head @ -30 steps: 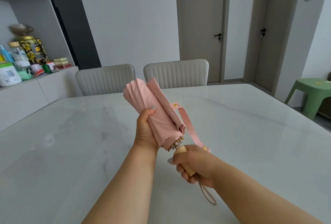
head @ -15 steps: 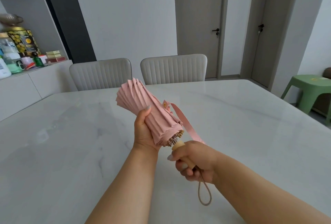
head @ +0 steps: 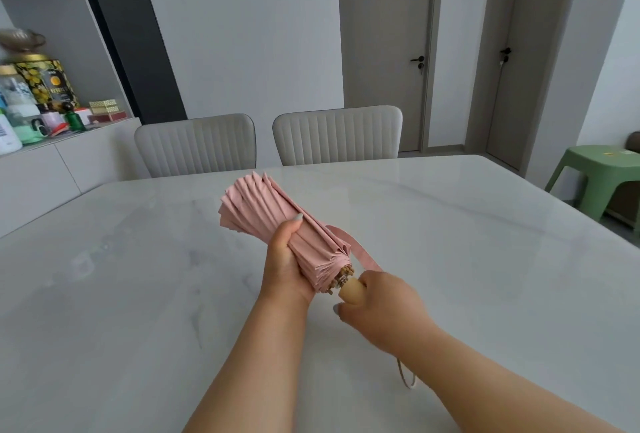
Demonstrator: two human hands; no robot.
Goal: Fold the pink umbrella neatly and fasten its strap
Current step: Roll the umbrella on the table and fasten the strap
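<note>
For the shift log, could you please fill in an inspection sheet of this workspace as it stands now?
Surface: white marble-look table, glossy.
Job's things: pink umbrella pleated and bundled, held above the table; strap hangs loose, unfastened; wooden handle.
Clutter: nothing seen on the table.
Hands: left hand grips the canopy; right hand grips the handle.
Cables: none; a wrist cord dangles below the right wrist.
Surroundings: two grey chairs, green stool, two closed doors, sideboard with tins and bottles.
</note>
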